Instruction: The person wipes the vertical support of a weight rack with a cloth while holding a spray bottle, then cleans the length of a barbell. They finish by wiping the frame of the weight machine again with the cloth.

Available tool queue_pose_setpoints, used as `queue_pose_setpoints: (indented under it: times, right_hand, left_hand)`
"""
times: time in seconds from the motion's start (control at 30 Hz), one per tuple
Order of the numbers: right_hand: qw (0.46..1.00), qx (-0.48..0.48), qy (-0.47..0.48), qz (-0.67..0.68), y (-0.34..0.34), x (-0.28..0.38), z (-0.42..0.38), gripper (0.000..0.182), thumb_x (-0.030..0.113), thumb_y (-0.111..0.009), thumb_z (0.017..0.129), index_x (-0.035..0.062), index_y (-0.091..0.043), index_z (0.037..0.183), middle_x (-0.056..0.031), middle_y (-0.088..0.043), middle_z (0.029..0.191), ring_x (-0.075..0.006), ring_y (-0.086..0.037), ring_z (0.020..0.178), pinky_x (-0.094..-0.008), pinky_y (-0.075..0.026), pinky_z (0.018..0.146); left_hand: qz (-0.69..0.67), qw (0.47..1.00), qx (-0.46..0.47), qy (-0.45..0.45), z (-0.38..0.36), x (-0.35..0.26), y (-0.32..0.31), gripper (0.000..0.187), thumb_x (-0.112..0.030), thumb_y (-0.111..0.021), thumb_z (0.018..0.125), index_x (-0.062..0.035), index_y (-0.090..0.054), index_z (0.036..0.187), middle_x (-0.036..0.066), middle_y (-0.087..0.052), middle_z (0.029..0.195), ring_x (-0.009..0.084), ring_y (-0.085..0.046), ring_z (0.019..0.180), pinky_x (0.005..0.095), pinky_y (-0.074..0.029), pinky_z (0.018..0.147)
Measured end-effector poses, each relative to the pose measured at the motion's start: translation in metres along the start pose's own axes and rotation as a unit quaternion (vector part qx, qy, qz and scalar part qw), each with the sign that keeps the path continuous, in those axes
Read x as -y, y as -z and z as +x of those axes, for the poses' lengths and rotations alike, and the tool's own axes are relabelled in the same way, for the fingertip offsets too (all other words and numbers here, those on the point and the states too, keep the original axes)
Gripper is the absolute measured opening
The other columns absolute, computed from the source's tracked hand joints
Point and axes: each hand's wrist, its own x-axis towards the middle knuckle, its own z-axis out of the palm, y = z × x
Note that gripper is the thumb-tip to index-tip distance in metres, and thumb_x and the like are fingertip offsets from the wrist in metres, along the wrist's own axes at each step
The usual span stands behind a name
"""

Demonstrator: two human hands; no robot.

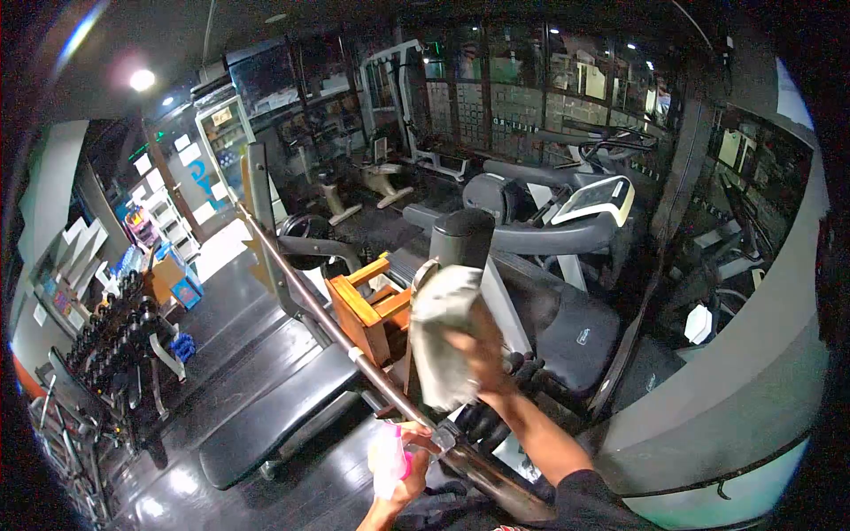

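At the bottom centre my left hand (410, 469) is closed round a white spray bottle (386, 465) with a pink trigger, close to a long metal bar (376, 376). My right hand (482, 354), blurred by motion, holds a pale cloth (443, 332) in front of a black padded post (463, 237). The cloth hangs down below the fingers. Whether it touches the post's lower part is hard to tell. Just left of the cloth stands an orange-brown wooden box (365, 314).
A black bench (279, 411) lies left of the bar. Racks of dumbbells (111, 341) stand at the far left. Treadmills with a console (595, 199) are at the right, beside a black padded seat (575, 341). A curved grey wall (735, 380) bounds the right side.
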Motion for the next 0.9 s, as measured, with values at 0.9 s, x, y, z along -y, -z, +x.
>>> queue_pose_setpoints:
  times: [0.9]
  right_hand:
    - [0.898, 0.083, 0.177, -0.394, 0.012, -0.010, -0.020, 0.020, 0.016, -0.060, 0.075, 0.0202, -0.063, 0.094, -0.0096, -0.060, 0.115, -0.0278, -0.056, 0.110, -0.0435, -0.051, 0.081]
  left_hand:
    - [-0.014, 0.996, 0.043, -0.077, -0.002, 0.012, 0.006, 0.024, -0.003, -0.062, 0.075, -0.0003, -0.053, 0.097, 0.015, -0.064, 0.086, 0.0246, -0.065, 0.068, 0.0338, -0.050, 0.065]
